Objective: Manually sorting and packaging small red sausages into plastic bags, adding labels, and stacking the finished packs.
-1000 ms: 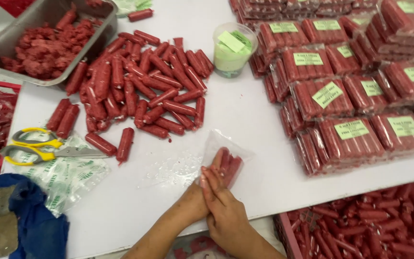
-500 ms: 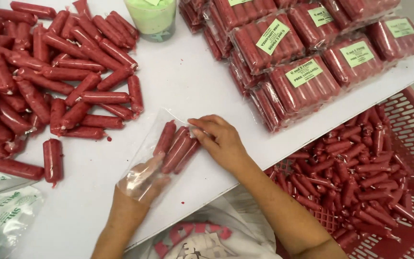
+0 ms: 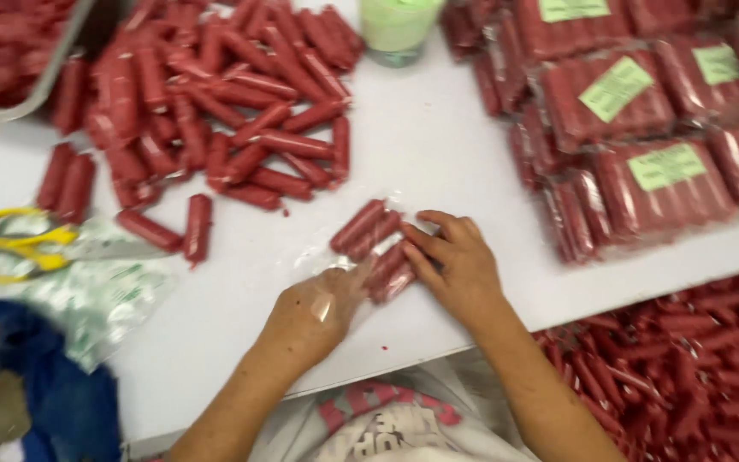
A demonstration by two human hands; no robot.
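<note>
Bag: a clear plastic bag (image 3: pixel 361 274) of red sausages (image 3: pixel 375 244) lies on the white bench (image 3: pixel 438 145), near its front edge, between my hands.
Left hand (image 3: pixel 314 312): my fingers clamp the bag's open end.
Right hand (image 3: pixel 459 261): my fingers rest flat against the sausages, gripping nothing.
Around: loose sausage pile (image 3: pixel 215 111) behind; labelled packs (image 3: pixel 643 128) to the right; yellow scissors (image 3: pixel 19 244) to the left.

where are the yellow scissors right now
In the head view the yellow scissors lie at the table's far left edge, on clear packets, left of the loose sausage pile.
</note>
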